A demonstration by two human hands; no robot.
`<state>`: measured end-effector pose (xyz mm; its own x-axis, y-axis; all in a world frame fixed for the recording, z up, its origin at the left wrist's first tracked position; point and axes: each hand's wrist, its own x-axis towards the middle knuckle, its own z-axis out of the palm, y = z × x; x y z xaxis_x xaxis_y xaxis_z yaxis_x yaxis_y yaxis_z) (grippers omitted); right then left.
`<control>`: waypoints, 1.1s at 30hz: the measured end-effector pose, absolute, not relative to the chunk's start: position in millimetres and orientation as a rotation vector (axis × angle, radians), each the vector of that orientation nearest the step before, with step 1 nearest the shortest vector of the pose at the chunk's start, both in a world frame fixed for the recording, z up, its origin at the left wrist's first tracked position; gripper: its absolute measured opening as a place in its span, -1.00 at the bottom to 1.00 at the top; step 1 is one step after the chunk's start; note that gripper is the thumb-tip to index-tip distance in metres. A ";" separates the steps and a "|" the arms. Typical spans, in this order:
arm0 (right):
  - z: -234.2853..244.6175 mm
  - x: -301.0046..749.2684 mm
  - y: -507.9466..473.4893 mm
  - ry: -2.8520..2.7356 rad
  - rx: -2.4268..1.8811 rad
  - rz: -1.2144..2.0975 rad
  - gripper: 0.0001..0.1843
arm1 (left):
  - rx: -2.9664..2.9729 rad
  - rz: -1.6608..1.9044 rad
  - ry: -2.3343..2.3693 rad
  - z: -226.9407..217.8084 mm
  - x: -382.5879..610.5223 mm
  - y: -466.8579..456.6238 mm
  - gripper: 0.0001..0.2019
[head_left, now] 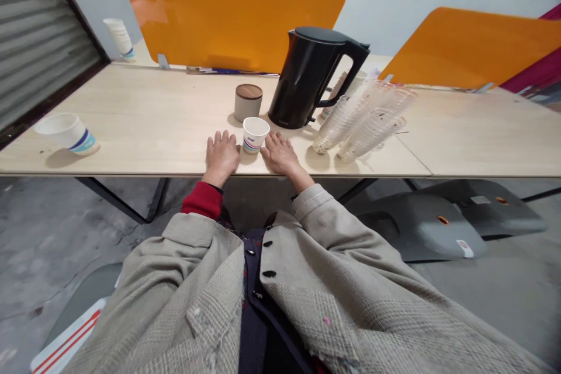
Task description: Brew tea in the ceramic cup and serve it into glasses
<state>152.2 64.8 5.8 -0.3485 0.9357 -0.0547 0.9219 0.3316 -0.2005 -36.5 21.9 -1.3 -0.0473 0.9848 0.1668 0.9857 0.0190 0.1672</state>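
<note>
Between my two hands a white paper cup [253, 139] with coloured stripes stands upright near the table's front edge. My left hand [222, 155] lies flat on the tabletop just left of it, fingers stretched out, holding nothing. On the other side, my right hand [280, 155] also rests palm down with its fingers extended, its thumb close to the cup. Whether either hand touches the cup I cannot tell. Behind the cup sit a grey canister [247, 106] with a brown lid and a black electric kettle [302, 82].
Stacks of clear plastic cups [335, 125] stand right of the kettle. A paper cup [72, 133] is at the left, with stacked paper cups [119, 38] behind. Orange dividers [228, 17] line the table's [166, 117] back. Grey chairs [421, 225] are below right.
</note>
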 end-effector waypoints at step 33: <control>13.0 142.8 52.2 -2.465 -1.735 0.338 -0.26 | -2.155 -0.356 -2.221 -5.0 -40.6 25.9 -0.41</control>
